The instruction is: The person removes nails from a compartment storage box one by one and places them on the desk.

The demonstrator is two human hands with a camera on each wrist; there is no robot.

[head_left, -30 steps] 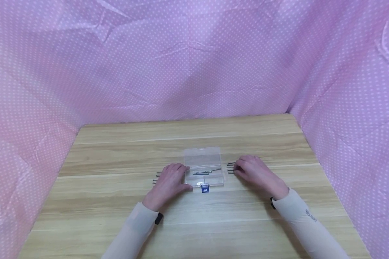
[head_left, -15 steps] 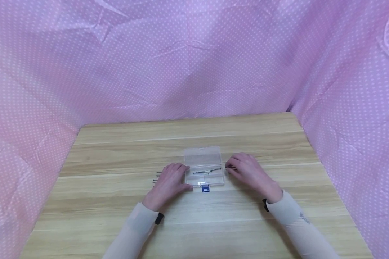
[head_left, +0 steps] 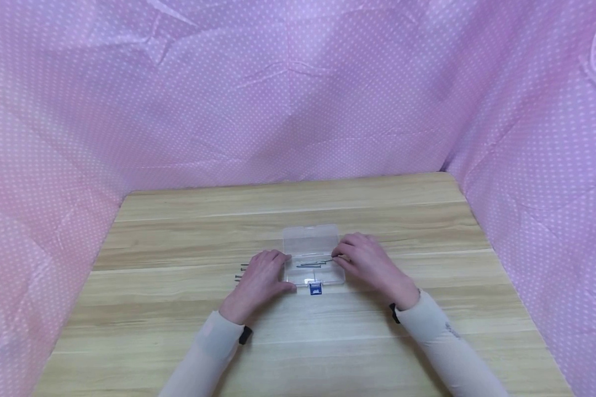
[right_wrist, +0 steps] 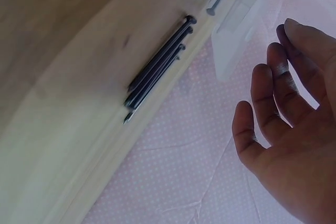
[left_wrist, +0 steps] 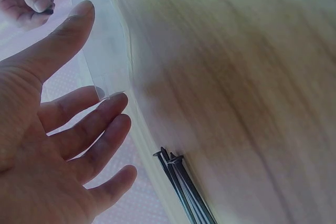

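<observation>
A small clear plastic box (head_left: pixel 330 275) with a blue latch (head_left: pixel 315 289) lies with its lid (head_left: pixel 310 240) folded back. Several nails (head_left: pixel 310 266) are in its rear compartment. My left hand (head_left: pixel 256 282) holds the box's left end between thumb and fingers. My right hand (head_left: pixel 370 264) is over the box's right end, fingertips at the rear compartment. It pinches a nail, of which only a dark end (left_wrist: pixel 49 10) shows in the left wrist view. Several more nails (right_wrist: pixel 157 69) lie side by side on the table near my right hand.
Another group of nails (left_wrist: pixel 184 182) lies on the table beside my left hand, partly hidden by it in the head view. The wooden table (head_left: pixel 308 353) is bordered by pink dotted cloth (head_left: pixel 203 110) at the back and sides.
My right hand has picked a nail from the right-hand group and moved left with it to the box. My left hand has stayed at the box's left end.
</observation>
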